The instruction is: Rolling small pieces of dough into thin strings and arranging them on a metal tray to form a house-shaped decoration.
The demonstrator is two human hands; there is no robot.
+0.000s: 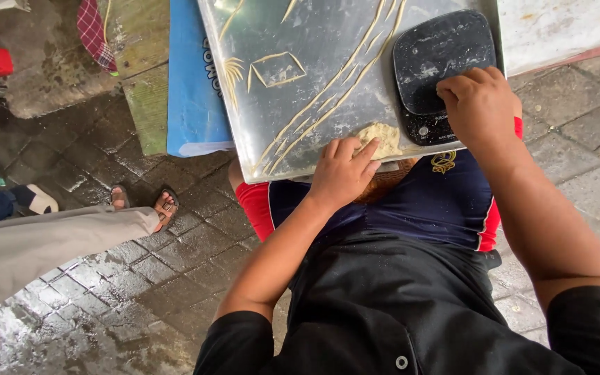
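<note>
Item one, largest: a wet floor of grey paving stones [175, 278], with another person's grey trouser leg [43, 243] and sandalled feet [144, 201] at left.

Item two: a metal surface [300, 76], floured, with pale scored lines across it; I see it resting over the person's lap.

Item three: a blue bag [192, 76] lying just beside the metal sheet's left edge.

Item four: a black kitchen scale [439, 48] at the sheet's near right corner.

Item five: the right hand [480, 104], laid on the scale's near part, fingers curled together over it (whether they grip anything beneath, I cannot tell).

Item six: the left hand [342, 173] at the sheet's near edge, fingers together and pressed on the dough.

Item seven, smallest: a lump of pale dough [383, 135], on the sheet's near edge, just left of the scale, touching the left fingertips.
</note>
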